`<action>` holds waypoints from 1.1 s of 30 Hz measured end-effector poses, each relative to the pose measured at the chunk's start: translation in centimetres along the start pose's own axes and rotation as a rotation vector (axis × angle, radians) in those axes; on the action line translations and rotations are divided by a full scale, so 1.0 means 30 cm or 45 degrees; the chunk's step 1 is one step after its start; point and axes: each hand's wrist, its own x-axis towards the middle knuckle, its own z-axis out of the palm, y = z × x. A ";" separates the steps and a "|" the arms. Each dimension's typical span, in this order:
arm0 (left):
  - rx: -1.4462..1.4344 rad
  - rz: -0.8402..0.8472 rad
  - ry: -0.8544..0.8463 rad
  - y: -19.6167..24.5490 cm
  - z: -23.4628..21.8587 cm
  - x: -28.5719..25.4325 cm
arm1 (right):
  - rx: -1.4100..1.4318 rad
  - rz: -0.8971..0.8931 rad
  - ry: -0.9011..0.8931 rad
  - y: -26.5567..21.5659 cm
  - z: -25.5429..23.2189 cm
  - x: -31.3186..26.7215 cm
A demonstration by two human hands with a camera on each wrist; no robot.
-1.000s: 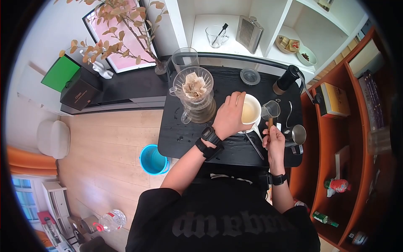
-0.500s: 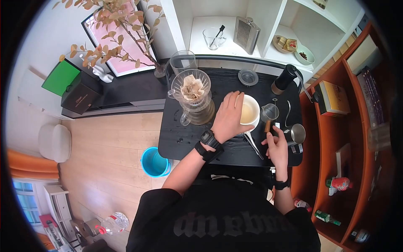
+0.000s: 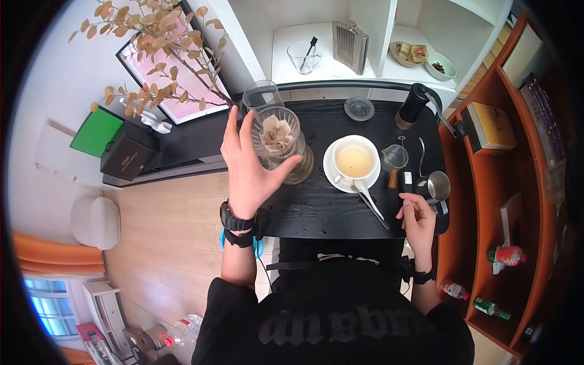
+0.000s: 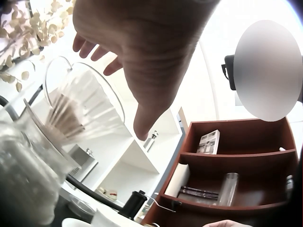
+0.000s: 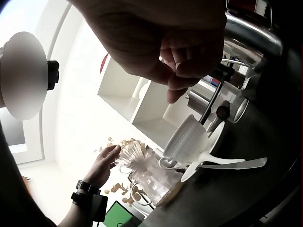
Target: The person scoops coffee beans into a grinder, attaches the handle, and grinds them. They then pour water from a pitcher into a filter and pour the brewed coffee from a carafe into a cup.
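My left hand is raised with fingers and thumb spread beside the ribbed glass dripper, which holds a used-looking paper filter and stands on a glass carafe. In the left wrist view the hand shows a gap to the dripper. My right hand, its fingers loosely bent and holding nothing, hovers by the table's right front, below a small wooden-handled glass pitcher. Between the hands, a white cup of pale yellow liquid sits on a saucer with spoons.
An empty-looking glass stands behind the dripper. A glass lid, black grinder and steel jug are also on the black table. White shelves rise behind, a brown bookcase at right.
My left hand has let go of the cup and moved left to the dripper, its fingers spreading. My right hand has drawn back slightly from the wooden handle. The view has shifted slightly.
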 end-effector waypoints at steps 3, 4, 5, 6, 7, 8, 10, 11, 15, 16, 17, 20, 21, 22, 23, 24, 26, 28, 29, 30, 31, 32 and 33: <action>-0.011 -0.054 -0.043 -0.030 0.004 -0.006 | 0.049 -0.017 0.061 0.015 0.009 0.011; -0.027 -0.056 -0.058 -0.031 0.004 -0.012 | 0.037 0.003 0.089 0.011 0.012 0.012; -0.056 -0.040 -0.048 -0.026 0.001 -0.020 | 0.023 0.023 0.120 0.003 0.018 0.015; -0.087 -0.026 -0.040 -0.018 -0.004 -0.036 | 0.009 0.046 0.152 -0.001 0.018 0.015; -0.118 -0.011 -0.032 -0.008 -0.009 -0.053 | 0.010 0.104 0.106 0.011 0.010 0.017; -0.127 -0.007 -0.037 0.001 -0.013 -0.070 | -0.011 0.092 0.103 0.012 0.006 0.016; -0.139 -0.003 -0.044 0.017 -0.027 -0.110 | -0.050 0.066 0.089 0.008 0.008 0.015; -0.165 -0.029 -0.036 0.025 -0.033 -0.131 | -0.037 0.064 0.103 -0.005 0.009 0.014; -0.270 -0.099 -0.012 0.003 -0.023 -0.219 | 0.033 -0.173 0.205 -0.041 -0.028 0.010; -0.283 -0.107 -0.018 0.001 -0.025 -0.233 | 0.031 -0.235 0.283 -0.047 -0.053 0.009; -0.295 -0.117 -0.024 -0.003 -0.028 -0.245 | -0.129 -0.366 0.421 -0.053 -0.081 0.019; -0.337 -0.136 -0.026 -0.008 -0.029 -0.261 | -0.246 -0.482 0.809 0.003 -0.158 0.043; -0.368 -0.145 -0.023 -0.008 -0.028 -0.263 | -0.209 -0.489 0.873 0.030 -0.176 0.044; -0.400 -0.154 -0.020 -0.007 -0.027 -0.264 | -0.223 -0.410 0.873 0.048 -0.180 0.040; -0.416 -0.162 -0.020 -0.003 -0.026 -0.264 | -0.236 -0.331 0.873 0.065 -0.182 0.032; -0.432 -0.169 -0.021 0.001 -0.027 -0.262 | -0.248 -0.252 0.874 0.084 -0.184 0.022; -0.446 -0.156 -0.020 0.011 -0.028 -0.253 | -0.291 -0.143 0.743 0.146 -0.192 0.004; -0.439 -0.118 -0.013 0.019 -0.029 -0.248 | -0.353 -0.052 0.676 0.179 -0.182 -0.008; -0.427 -0.105 -0.018 0.020 -0.029 -0.245 | -0.250 -0.013 0.629 0.186 -0.182 -0.008; -0.414 -0.093 -0.021 0.020 -0.028 -0.240 | -0.147 0.025 0.580 0.193 -0.186 -0.006; -0.400 -0.080 -0.023 0.020 -0.028 -0.235 | -0.043 0.061 0.531 0.198 -0.191 -0.005; -0.409 -0.076 -0.016 0.020 -0.028 -0.233 | 0.014 0.081 0.503 0.203 -0.202 -0.006; -0.419 -0.072 -0.008 0.020 -0.027 -0.233 | 0.068 0.101 0.475 0.209 -0.217 -0.010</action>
